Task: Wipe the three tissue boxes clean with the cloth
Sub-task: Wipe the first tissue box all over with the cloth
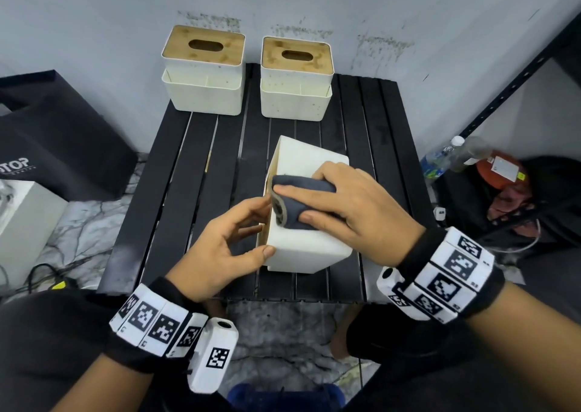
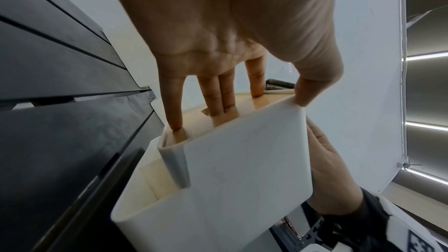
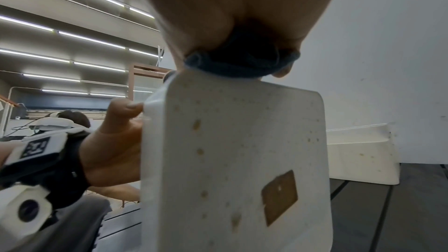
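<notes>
A white tissue box (image 1: 308, 251) lies tipped on its side in the middle of the black slatted table (image 1: 176, 175). Its wooden lid faces left. My left hand (image 1: 265, 226) grips its left edge, thumb on the near corner and fingers (image 2: 218, 102) flat on the lid. On the upturned side my right hand (image 1: 294, 205) holds a bunched dark cloth (image 1: 317, 185). The right wrist view shows brown specks on the box's end face (image 3: 242, 160) under the cloth (image 3: 242, 64). Two more white boxes with wooden lids (image 1: 204, 94) (image 1: 295, 103) stand upright at the table's back edge.
A black bag (image 1: 56, 134) and a pale box (image 1: 25, 216) sit on the floor at the left, with cables (image 1: 41, 273) nearby. Bottles (image 1: 446, 157) and dark clutter lie at the right under a black shelf upright (image 1: 518, 75). A grey wall stands behind the table.
</notes>
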